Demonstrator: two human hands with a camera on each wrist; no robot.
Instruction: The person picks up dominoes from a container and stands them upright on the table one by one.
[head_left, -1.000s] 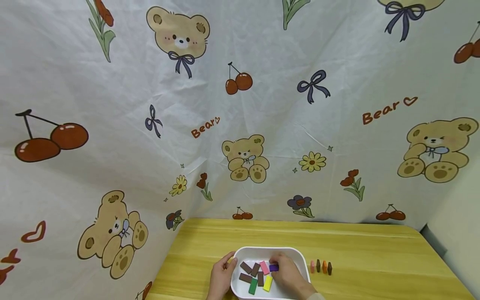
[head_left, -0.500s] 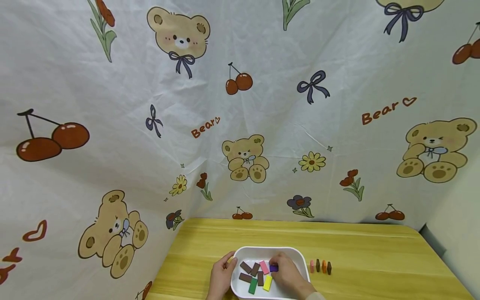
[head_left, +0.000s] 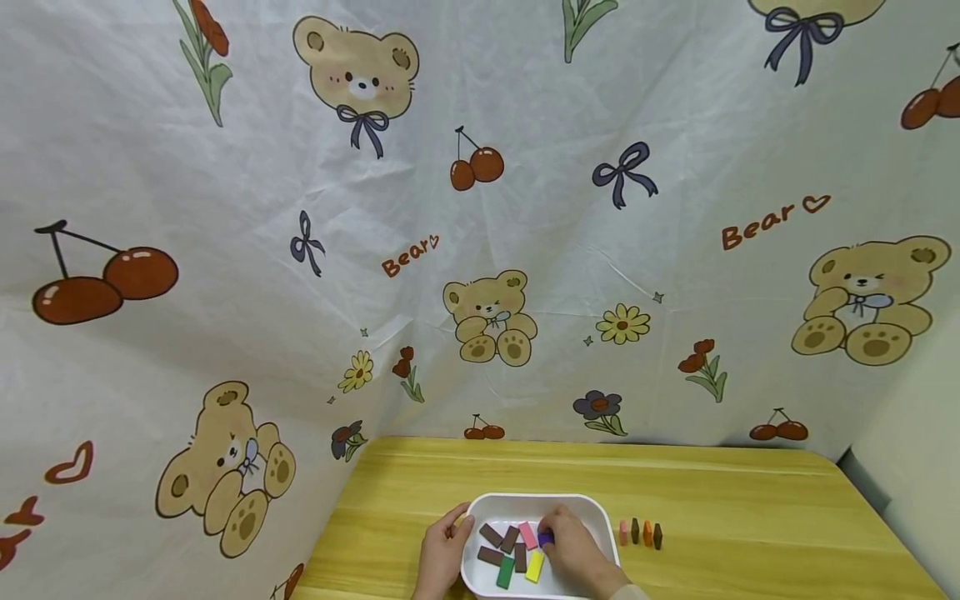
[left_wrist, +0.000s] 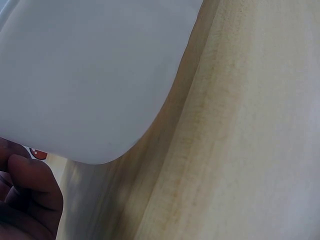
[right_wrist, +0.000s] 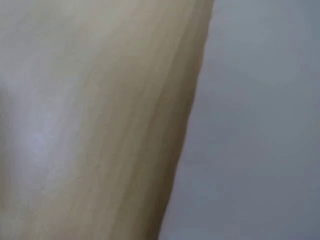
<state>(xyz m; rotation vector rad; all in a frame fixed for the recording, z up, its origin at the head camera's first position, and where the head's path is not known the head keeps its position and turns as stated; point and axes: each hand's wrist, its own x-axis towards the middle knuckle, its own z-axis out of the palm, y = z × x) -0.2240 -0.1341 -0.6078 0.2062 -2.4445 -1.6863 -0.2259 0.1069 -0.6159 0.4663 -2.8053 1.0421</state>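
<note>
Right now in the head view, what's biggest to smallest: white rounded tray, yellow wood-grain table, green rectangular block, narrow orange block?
Yellow wood-grain table
White rounded tray
Green rectangular block
Narrow orange block

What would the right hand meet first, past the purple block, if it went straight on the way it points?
Probably the pink block in the tray, just beyond the purple block at the right hand, though depth is unclear.
</note>
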